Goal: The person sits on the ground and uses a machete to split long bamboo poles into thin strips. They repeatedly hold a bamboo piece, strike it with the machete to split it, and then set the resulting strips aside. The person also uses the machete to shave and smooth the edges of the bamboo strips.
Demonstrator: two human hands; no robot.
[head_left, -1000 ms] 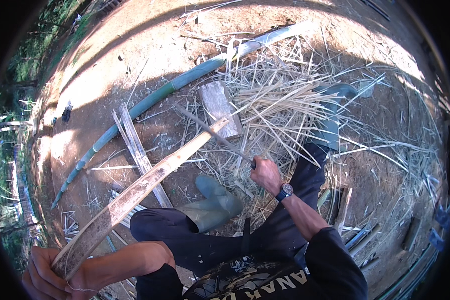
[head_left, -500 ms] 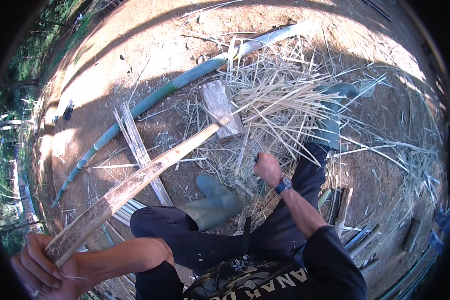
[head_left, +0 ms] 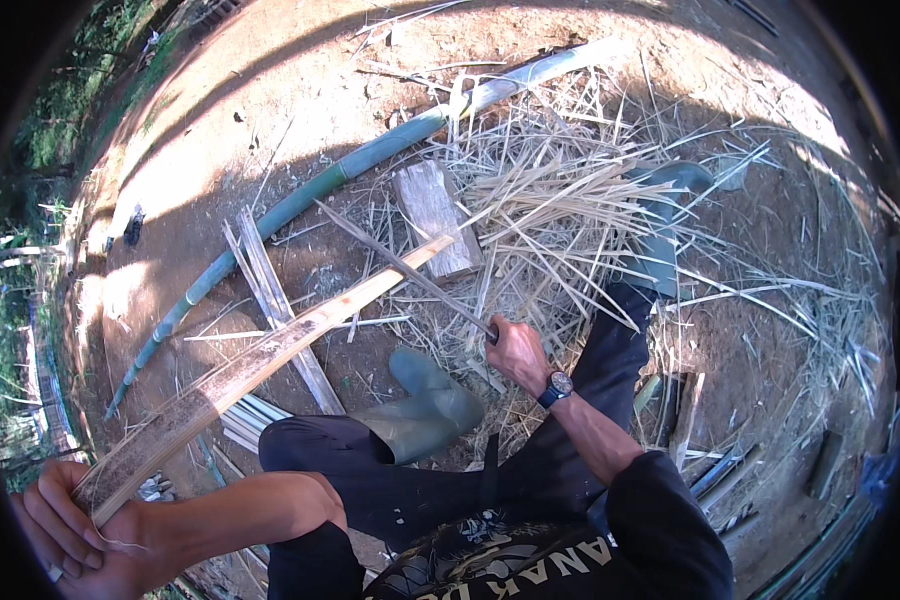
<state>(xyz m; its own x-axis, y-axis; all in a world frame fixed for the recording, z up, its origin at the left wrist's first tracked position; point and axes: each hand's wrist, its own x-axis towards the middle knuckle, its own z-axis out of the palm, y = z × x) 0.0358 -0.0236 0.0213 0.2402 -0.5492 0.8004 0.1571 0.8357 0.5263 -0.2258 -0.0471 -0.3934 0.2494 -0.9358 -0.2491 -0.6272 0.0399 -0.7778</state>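
Observation:
My left hand (head_left: 75,535), at the lower left, is closed around the near end of a long split bamboo piece (head_left: 195,410). This piece slants up to the right, its pale tapered end over a weathered wooden block (head_left: 428,205). In my right hand (head_left: 518,355), a long knife (head_left: 358,232) is gripped by its dark handle. Its narrow blade points up and left, crossing the bamboo piece near the tapered end; I cannot tell whether they touch. Part of the block is hidden beneath the bamboo's tip.
A long green bamboo pole (head_left: 315,188) lies beyond on the dirt. Pale slivers (head_left: 560,190) are heaped right of the block. My rubber boots (head_left: 430,405) are on both sides, and split lengths (head_left: 270,280) lie at the left. More pieces (head_left: 685,420) lie to the right.
My right hand has moved slightly up and left, and the knife blade, hardly visible before, now shows across the bamboo piece. My left hand and the bamboo have shifted slightly left.

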